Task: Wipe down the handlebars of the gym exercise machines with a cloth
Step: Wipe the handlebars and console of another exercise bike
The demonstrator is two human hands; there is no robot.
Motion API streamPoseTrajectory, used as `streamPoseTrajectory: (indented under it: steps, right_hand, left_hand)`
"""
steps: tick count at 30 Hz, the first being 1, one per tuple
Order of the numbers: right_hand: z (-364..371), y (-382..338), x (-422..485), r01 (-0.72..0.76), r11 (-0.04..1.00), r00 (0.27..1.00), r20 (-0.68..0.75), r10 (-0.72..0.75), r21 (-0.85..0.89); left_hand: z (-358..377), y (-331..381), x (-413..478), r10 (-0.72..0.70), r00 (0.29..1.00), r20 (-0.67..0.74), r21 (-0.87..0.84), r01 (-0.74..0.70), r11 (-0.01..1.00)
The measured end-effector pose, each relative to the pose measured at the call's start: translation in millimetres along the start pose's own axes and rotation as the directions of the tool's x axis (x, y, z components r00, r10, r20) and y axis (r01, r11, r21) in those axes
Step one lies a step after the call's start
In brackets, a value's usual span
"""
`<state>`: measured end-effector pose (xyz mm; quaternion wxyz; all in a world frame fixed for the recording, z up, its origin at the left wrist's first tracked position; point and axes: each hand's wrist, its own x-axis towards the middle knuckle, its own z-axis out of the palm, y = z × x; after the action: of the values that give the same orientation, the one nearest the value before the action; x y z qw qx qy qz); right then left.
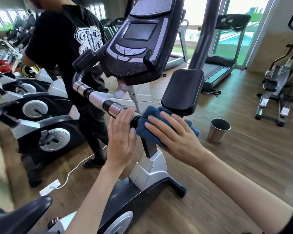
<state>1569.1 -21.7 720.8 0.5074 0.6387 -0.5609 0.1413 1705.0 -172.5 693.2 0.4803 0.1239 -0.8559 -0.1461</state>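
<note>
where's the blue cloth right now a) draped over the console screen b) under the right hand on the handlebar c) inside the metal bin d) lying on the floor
b: the right hand lies with straight fingers over the blue cloth, pressing it onto the handlebar just below the black pad.

Daylight pours in through the big windows [195, 12] at the back and they're totally blown out white, so the wood floor [254, 156] picks up a soft sheen. The middle of my view is sharp enough, but the bikes [32, 108] along the left edge go smeary. The fisheye bends everything near the corners.
</note>
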Motion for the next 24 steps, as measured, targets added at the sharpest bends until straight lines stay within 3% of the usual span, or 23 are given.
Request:
streamPoseTrajectory:
  steps: [4, 10, 15, 19, 21, 24]
  right_hand:
    - [2.0, 9.5, -15.0, -0.036, 0.999, 0.998, -0.043, 0.037, 0.008]
    - [6.8, -30.0, 6.3, -0.29, 0.957, 0.952, -0.103, 0.289, 0.001]
    - [14.8, -64.3, 43.6, -0.515, 0.846, 0.857, -0.093, 0.506, -0.138]
    - [23.3, -84.8, 78.0, -0.666, 0.703, 0.734, -0.057, 0.676, -0.249]
    - [20.1, -87.5, 83.1, -0.665, 0.695, 0.717, 0.025, 0.696, -0.273]
    - [0.8, -78.4, 67.8, -0.455, 0.834, 0.819, 0.22, 0.53, -0.312]
  left_hand:
    - [-3.1, 1.6, 0.9, -0.015, 1.0, 0.021, 0.015, 0.015, 1.0]
    - [-9.2, -3.8, 2.5, 0.025, 0.998, 0.062, 0.037, -0.028, 0.999]
    - [-11.0, -12.7, 2.7, -0.029, 0.999, 0.039, -0.039, 0.031, 0.999]
    - [-13.1, -29.9, 6.7, -0.033, 0.999, 0.043, -0.083, 0.036, 0.996]
    - [-14.7, -37.3, 9.3, -0.007, 0.998, 0.059, -0.101, 0.013, 0.995]
    - [-19.0, -49.2, 12.2, 0.023, 0.997, 0.078, -0.129, -0.013, 0.992]
